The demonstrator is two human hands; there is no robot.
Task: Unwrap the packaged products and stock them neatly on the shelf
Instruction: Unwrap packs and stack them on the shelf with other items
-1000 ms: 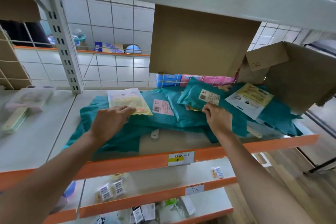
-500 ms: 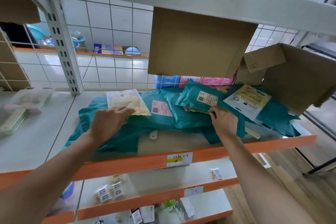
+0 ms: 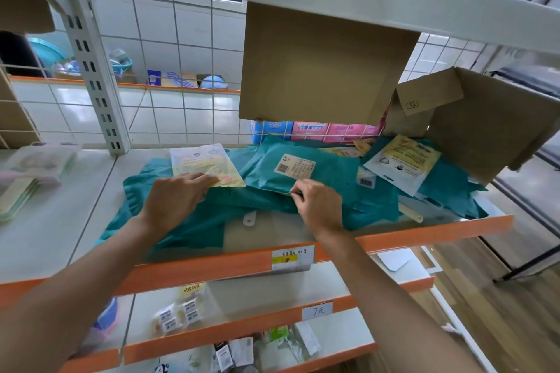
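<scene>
Sliding leftward since a second ago, the teal parcel [image 3: 303, 169] with the white barcode label now lies just beside the yellow packet [image 3: 203, 163] and covers the pink label of the mailer under it, which showed before. The right hand has come left with it, so the parcel looks drawn out of the heap toward the middle of the shelf [image 3: 424, 232]. I judge that it is the next one to be opened, since its wrapping is unbroken.

At the left, the left hand [image 3: 175, 200] has not shifted. Its fingers lie nearly straight and spread, flat on the near edge of the yellow packet, an unwrapped product that lies on crumpled teal wrappers [image 3: 194, 227]. It presses rather than grips. Whether the thumb is tucked under the packet cannot be told from here.

In the middle, the right hand [image 3: 318, 209] is narrow, with its fingers curled and pinched on the near lower edge of the teal parcel. The parcel rests on other teal mailers, tilted a little up at the back. That grip suits finding a seam or corner to tear, though no tear shows yet.

Further right, another unwrapped packet [image 3: 403, 163] leans on the teal heap, near the open cardboard box [image 3: 491, 127] that lies on its side at the shelf's end. So far only these two products lie unwrapped, loose on the heap and not set in a row, so the task seems at an early stage.
</scene>
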